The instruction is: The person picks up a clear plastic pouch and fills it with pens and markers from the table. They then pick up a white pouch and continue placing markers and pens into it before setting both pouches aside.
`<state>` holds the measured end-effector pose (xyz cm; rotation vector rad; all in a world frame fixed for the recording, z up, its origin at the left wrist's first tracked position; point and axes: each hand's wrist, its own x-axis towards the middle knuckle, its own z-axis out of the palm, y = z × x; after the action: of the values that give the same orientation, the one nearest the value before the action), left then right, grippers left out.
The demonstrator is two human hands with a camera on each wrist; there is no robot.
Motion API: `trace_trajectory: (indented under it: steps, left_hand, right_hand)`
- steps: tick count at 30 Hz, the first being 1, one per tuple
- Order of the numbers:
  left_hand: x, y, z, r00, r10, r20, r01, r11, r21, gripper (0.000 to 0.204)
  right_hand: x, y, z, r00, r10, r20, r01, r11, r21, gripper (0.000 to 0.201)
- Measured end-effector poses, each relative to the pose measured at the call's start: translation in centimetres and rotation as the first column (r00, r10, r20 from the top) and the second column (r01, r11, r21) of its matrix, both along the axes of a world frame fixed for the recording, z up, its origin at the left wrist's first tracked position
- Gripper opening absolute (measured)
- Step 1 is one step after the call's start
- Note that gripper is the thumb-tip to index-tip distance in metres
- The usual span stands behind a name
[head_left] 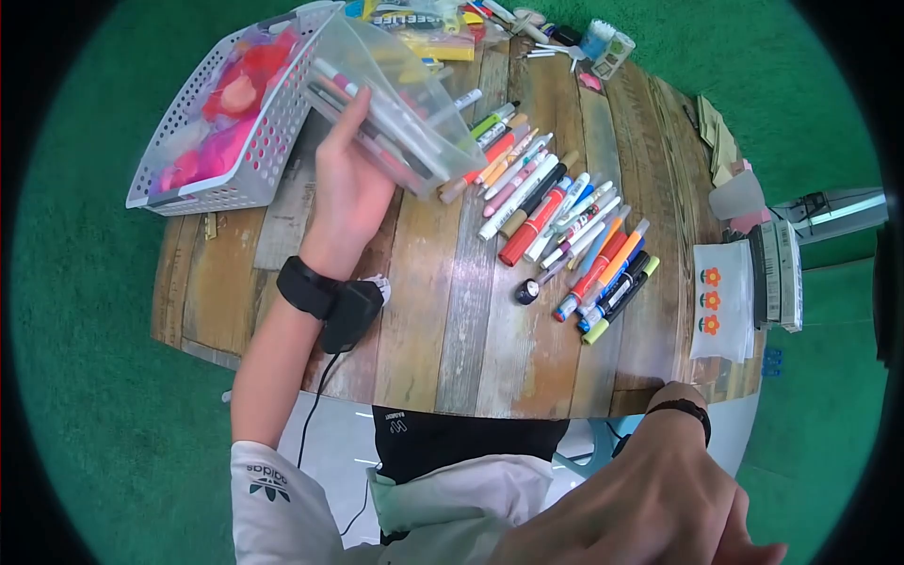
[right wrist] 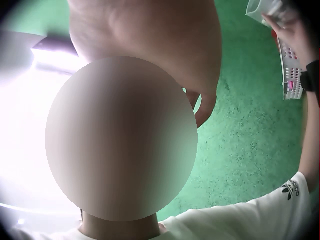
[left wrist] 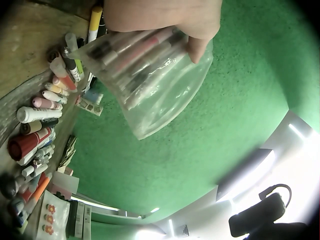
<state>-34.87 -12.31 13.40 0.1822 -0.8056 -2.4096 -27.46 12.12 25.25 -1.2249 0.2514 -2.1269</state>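
Observation:
My left hand [head_left: 353,193] grips a clear plastic pouch [head_left: 428,94] with several pens [head_left: 381,122] inside, the thumb lying over its near face. The pouch is tilted above the table, between the white basket and the loose markers. In the left wrist view the pouch [left wrist: 165,100] hangs below the left hand [left wrist: 165,15], pens showing through it. My right hand [head_left: 650,508] is raised near the head camera, off the table's near edge. The right wrist view has that hand [right wrist: 145,30] close before the blurred face, which hides most of its fingers.
A white perforated basket [head_left: 268,151] with pink and red packets stands at the back left. Loose markers [head_left: 537,226] lie mid-table beside a small dark round item [head_left: 527,292]. At the right are flower-printed sheets [head_left: 720,320] and boxes [head_left: 780,273]; packets [head_left: 424,19] are at the back.

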Motion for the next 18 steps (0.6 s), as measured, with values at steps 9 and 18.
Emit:
trace_trajectory:
  steps: [9, 18]
  left_hand:
    - [0.0, 0.0, -0.1, 1.000, -0.015, -0.008, 0.015, 1.000, -0.005, 0.044]
    - [-0.1, -0.2, -0.5, 1.000, -0.014, 0.006, 0.014, 1.000, 0.003, 0.047]
  right_hand:
    - [-1.4, 0.1, 0.3, 0.995, 0.079, -0.062, -0.076, 0.996, 0.049, 0.082]
    - [-2.9, 0.8, -0.5, 0.978, 0.141, -0.156, -0.123, 0.985, 0.118, 0.069]
